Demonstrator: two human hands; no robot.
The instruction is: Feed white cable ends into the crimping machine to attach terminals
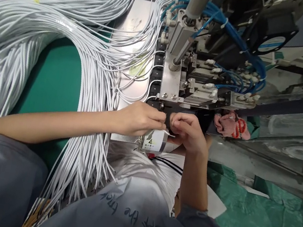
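Observation:
My left hand (139,118) and my right hand (187,132) meet at the front of a metal machine (176,74). Both are closed in pinches around a thin white cable end (169,134), held just below the machine's black fixture (166,110). A large bundle of white cables (35,38) sweeps in from the left over the green table (55,77) and runs under my left forearm. Several cables lead into black slots along the machine's left side (157,67).
Blue air hoses (240,39) and a black fan (273,35) crowd the machine's upper right. A red and pink cloth (231,125) lies right of my right hand. Green sheeting (262,219) covers the lower right. A warning label (152,142) sits under my hands.

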